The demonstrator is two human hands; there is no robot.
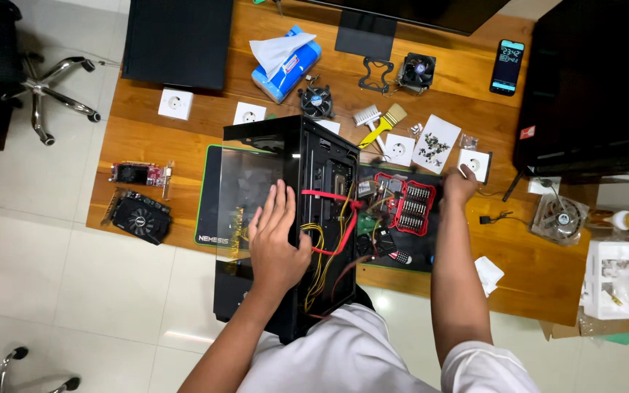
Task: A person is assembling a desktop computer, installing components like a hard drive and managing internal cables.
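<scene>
The left hand (277,244) lies flat, fingers spread, on the glass side panel of the black computer case (293,218) — gripping nothing. The right hand (459,183) reaches right of the case to a white square box (475,163); whether it has closed on it I cannot tell. The case stands on the wooden desk (147,138) — likely heavy and stiff, its glass fragile; best held by the metal frame.
</scene>
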